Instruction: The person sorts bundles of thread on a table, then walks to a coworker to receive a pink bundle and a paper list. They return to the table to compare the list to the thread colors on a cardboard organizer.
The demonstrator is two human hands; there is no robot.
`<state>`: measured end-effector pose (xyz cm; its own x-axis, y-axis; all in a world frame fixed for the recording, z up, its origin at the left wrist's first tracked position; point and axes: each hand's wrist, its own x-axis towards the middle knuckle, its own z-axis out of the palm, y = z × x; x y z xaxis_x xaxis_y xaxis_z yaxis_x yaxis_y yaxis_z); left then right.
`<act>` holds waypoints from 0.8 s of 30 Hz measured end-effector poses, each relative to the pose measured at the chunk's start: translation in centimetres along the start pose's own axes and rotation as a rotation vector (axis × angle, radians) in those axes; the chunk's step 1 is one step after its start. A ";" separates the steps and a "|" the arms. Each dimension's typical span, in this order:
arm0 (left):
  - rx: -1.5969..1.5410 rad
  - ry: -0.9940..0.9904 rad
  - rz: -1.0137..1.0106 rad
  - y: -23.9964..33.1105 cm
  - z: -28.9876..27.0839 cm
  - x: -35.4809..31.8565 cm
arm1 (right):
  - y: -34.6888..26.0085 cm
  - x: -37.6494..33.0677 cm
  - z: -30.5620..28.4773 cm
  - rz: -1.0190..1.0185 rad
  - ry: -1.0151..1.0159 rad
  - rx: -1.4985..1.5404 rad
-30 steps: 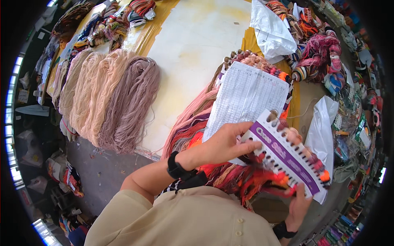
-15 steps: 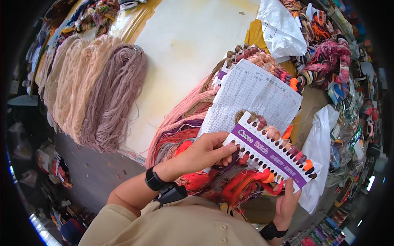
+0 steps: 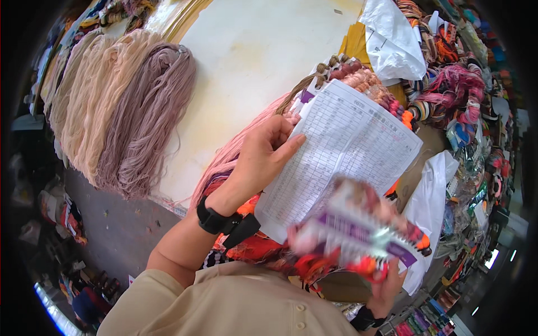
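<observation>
In my right hand (image 3: 388, 284), near the lower edge, is a purple-and-white embroidery floss card (image 3: 358, 235) strung with red, orange and pink thread. It is smeared by motion. My left hand (image 3: 264, 154) is at the left edge of a printed sheet (image 3: 347, 148), thumb lying on the paper and the other fingers curled at its edge. Under the sheet lies a pile of similar floss cards (image 3: 367, 84), with knotted brown, peach and orange loops showing past its top edge. Long pink strands (image 3: 238, 148) trail off the pile toward the left.
Beige and mauve yarn hanks (image 3: 145, 112) lie on the left of the pale table (image 3: 246, 61). White plastic (image 3: 392, 42) covers part of the back right, next to bundled multicoloured skeins (image 3: 454, 87). Another white plastic piece (image 3: 428, 196) hangs at the right edge.
My left hand has let go of the floss card and moved up to the sheet's left edge. The card, now only in my right hand, has tilted and blurred; more of the sheet shows.
</observation>
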<state>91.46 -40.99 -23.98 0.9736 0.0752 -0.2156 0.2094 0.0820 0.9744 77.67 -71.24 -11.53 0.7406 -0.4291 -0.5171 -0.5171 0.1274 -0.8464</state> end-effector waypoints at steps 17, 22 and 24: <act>-0.166 -0.152 -0.059 2.3 -2.3 -6.4 | 1.1 1.5 3.7 -0.068 -0.051 0.014; -0.097 -0.249 -0.045 2.9 -0.5 -6.6 | 1.6 1.6 3.5 -0.035 -0.020 0.028; -0.033 -0.242 0.034 2.9 -0.3 -6.5 | 0.9 1.4 0.4 0.004 -0.132 0.063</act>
<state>85.69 -40.92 -19.76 0.9743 -0.1615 -0.1569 0.1766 0.1158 0.9775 78.42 -71.42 -13.02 0.7907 -0.3077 -0.5293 -0.4955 0.1862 -0.8484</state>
